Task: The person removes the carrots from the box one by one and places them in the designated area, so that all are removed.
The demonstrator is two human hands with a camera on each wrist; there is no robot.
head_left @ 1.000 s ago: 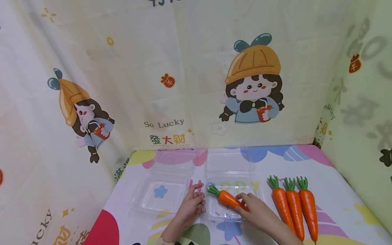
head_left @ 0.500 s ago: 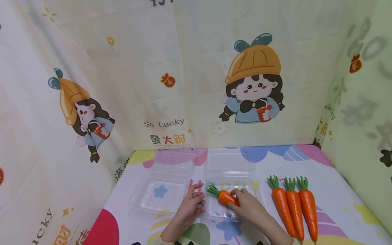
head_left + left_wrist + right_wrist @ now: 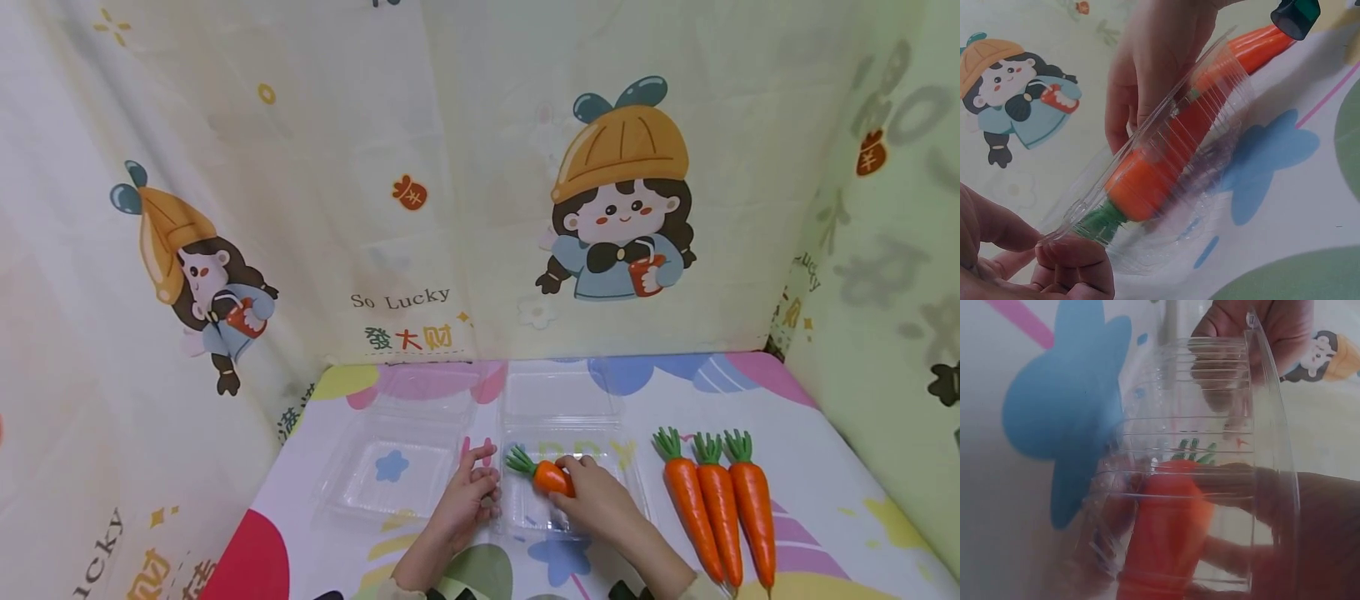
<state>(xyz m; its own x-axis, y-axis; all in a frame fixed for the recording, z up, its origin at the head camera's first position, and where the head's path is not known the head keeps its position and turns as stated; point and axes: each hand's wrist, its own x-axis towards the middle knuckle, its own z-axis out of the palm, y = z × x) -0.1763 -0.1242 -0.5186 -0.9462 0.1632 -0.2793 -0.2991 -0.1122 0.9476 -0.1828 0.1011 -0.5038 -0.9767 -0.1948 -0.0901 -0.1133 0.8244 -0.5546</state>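
In the head view, my right hand (image 3: 600,498) grips an orange carrot (image 3: 552,479) with green stalks, inside the right-hand clear plastic container (image 3: 516,517). The carrot lies at a slant, its leafy end toward the container's left side; its thin end is hidden under the hand. At that left side is my left hand (image 3: 467,502). From the left wrist, the thumb and curled fingers of the left hand (image 3: 1075,265) pinch the container's rim beside the green stalks (image 3: 1100,222). Seen through the ribbed wall in the right wrist view is the carrot (image 3: 1169,528).
Another clear container (image 3: 352,492) stands open to the left, its lid folded back. Three carrots (image 3: 723,517) lie side by side on the right of the patterned tablecloth (image 3: 817,467). A printed curtain (image 3: 480,250) hangs behind and along both sides.
My right hand has shifted left along the carrot, covering its thin end. The carrot has barely moved, and the left hand stays in place at the container's side.
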